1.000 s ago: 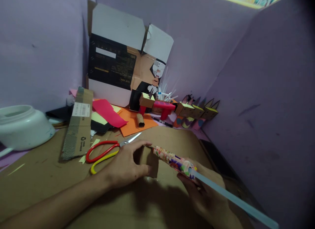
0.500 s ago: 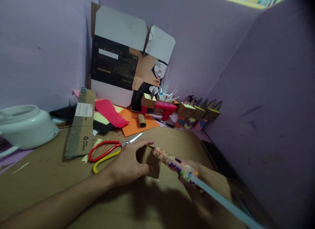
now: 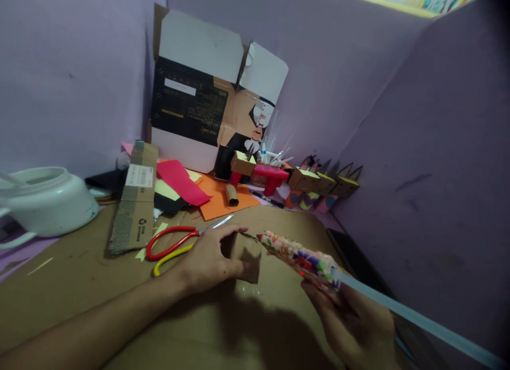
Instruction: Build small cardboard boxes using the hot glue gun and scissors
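Observation:
Between the thumb and fingers of my left hand (image 3: 211,261) is a small folded piece of brown cardboard (image 3: 250,257), standing on the work surface. My right hand (image 3: 354,319) is wrapped around a glue gun (image 3: 300,258) covered in flower-patterned material. A long translucent glue stick (image 3: 402,306) sticks out of its back end, and a small red light glows on its side. The gun's tip is close to the cardboard's upper right edge; whether they touch I cannot tell. Behind my left hand lie scissors (image 3: 171,245) with one red and one yellow handle, blades pointing away.
A large cardboard sheet (image 3: 71,306) covers the table. At the left stand a white pot (image 3: 56,205) and a corrugated strip (image 3: 137,200). Coloured paper (image 3: 185,184), an unfolded box (image 3: 191,99) and a small cardboard tube (image 3: 231,195) are behind. Several cat-eared cardboard figures (image 3: 319,184) line the right wall.
My right hand has drawn the glue gun slightly back to the right and tilted it. More of the cardboard's face now shows; my left hand keeps its hold.

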